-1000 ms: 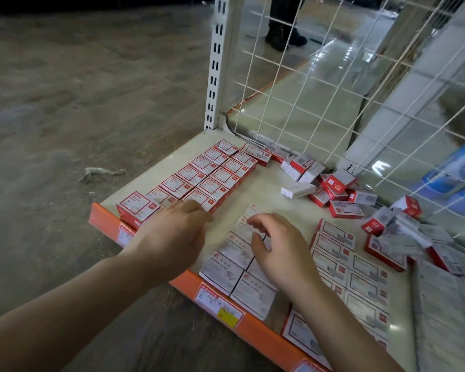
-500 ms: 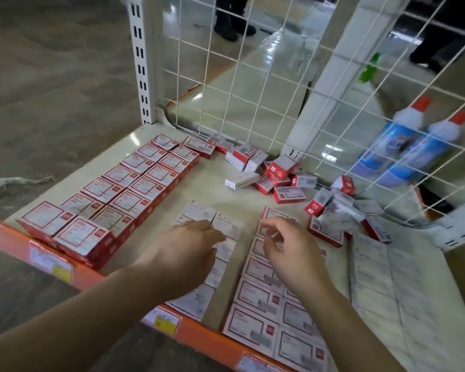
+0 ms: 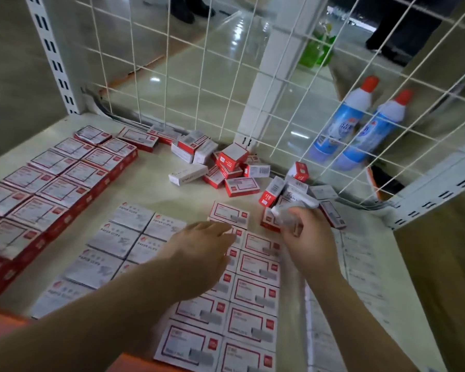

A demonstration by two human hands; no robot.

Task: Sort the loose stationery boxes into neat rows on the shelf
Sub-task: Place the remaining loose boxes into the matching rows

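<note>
Flat rows of small boxes cover the cream shelf (image 3: 156, 189): red-edged boxes (image 3: 57, 191) at the left, white paper-clip boxes (image 3: 113, 245) in the middle, red-framed boxes (image 3: 255, 291) toward the right. A loose heap of red and white boxes (image 3: 226, 165) lies at the back by the wire mesh. My left hand (image 3: 202, 248) rests flat, fingers straight, on the red-framed rows. My right hand (image 3: 306, 237) grips a blurred white box (image 3: 287, 214) at the edge of a second loose pile (image 3: 293, 191).
A white wire mesh (image 3: 199, 76) closes the shelf's back. Behind it stand two blue bottles with red caps (image 3: 357, 124). A slotted upright (image 3: 54, 57) rises at the back left. The orange front lip (image 3: 3, 326) runs along the near edge. Pale boxes (image 3: 365, 277) lie at the right.
My view swung right. My right hand moved from the red-framed rows back to the loose pile and took hold of a white box. My left hand moved right onto the red-framed rows.
</note>
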